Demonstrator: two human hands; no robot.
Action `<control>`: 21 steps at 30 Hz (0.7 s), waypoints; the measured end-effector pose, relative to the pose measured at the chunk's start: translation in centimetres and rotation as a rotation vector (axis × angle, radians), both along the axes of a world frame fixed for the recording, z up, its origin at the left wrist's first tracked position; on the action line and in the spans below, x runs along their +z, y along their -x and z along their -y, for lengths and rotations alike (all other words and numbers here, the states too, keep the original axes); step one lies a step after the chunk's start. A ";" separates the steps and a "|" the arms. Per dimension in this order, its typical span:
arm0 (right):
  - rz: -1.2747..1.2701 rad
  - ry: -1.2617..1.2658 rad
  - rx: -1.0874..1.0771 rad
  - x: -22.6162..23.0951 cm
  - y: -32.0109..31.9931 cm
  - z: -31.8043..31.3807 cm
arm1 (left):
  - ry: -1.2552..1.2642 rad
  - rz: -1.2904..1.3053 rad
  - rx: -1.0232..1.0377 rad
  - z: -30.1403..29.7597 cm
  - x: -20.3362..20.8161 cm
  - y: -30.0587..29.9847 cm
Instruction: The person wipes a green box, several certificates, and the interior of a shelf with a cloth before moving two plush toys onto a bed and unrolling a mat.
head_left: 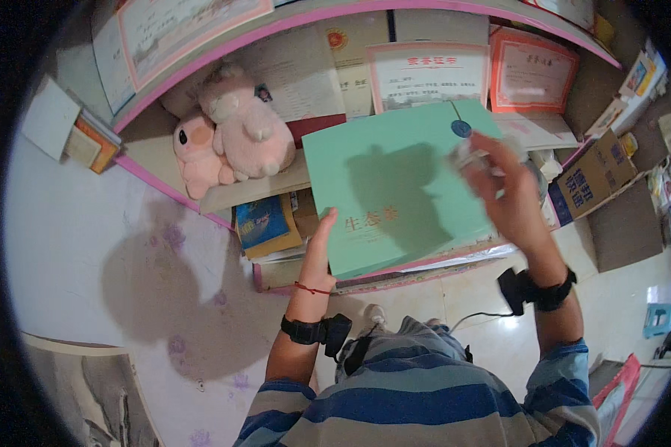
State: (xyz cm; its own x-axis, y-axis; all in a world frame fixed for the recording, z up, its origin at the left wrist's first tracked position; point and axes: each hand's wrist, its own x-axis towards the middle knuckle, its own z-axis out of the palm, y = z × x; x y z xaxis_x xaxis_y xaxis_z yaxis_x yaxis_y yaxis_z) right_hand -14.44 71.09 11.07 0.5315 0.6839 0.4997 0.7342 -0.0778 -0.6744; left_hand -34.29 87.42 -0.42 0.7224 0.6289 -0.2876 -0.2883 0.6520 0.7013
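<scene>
A shelf unit with pink edging (155,180) curves across the upper half of the view, with a pale wall (67,223) at nine o'clock, carrying purple flower prints, and glossy floor tiles (477,320) at four. One large green box (384,141) sits just off centre towards one o'clock, in front of the shelves. The left hand (322,242) is clamped on its left edge, thumb at the face, fingers hidden. The right hand (499,175), blurred, has its fingers together around a pale wad (464,153) by the box's upper right corner; whether the wad touches the box, I cannot tell. One round dark seal (461,129) shows near the top edge. Two pink plush toys (250,138) sit at ten to eleven o'clock. Two certificates (429,74) stand at one and two, one cardboard carton (593,179) is near three, and two black wrist straps (306,330) circle the forearms, one each.
</scene>
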 end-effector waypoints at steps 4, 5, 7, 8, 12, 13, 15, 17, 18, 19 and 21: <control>0.534 0.419 0.452 -2.8 5.7 -2.3 | 0.050 0.061 -0.074 0.2 0.7 0.0; 0.598 0.530 0.412 -3.7 6.9 -2.3 | 0.076 0.113 -0.095 0.2 0.6 -0.2; 0.644 0.624 0.446 -3.8 6.8 -3.2 | 0.099 0.133 -0.107 -0.1 -0.7 -0.2; 0.682 0.703 0.463 -3.9 6.7 -3.7 | 0.002 0.110 -0.102 -0.2 -1.2 -0.2; 0.705 0.606 0.524 -4.7 5.0 -7.9 | -0.079 0.079 -0.129 -0.6 -1.0 0.2; 0.711 0.616 0.529 -4.4 4.3 -9.1 | -0.082 0.036 -0.111 -0.6 -1.1 0.1; 0.806 0.594 0.560 -4.0 3.5 -11.7 | -0.067 0.057 -0.110 -0.7 -1.7 0.7; 0.730 0.561 0.539 -3.5 3.1 -13.6 | -0.054 0.076 -0.101 -1.1 -2.4 2.0; 0.741 0.682 0.477 -3.4 2.4 -14.9 | -0.260 0.085 -0.218 -1.6 -2.9 2.8; 0.752 0.798 0.413 -3.2 1.8 -16.1 | -0.470 0.090 -0.331 -1.7 -3.3 3.4; 0.727 0.772 0.392 -4.3 -0.7 -18.1 | -0.597 -0.037 -0.348 -1.1 -3.7 3.9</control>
State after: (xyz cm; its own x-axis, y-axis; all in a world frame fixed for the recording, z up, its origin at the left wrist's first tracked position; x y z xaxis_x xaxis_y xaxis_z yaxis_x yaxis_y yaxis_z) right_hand -13.71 89.21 6.80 -0.0322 0.9992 -0.0255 0.9981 0.0335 0.0511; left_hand -38.18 88.54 -4.07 0.9070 0.4210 0.0076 -0.1014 0.2010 0.9743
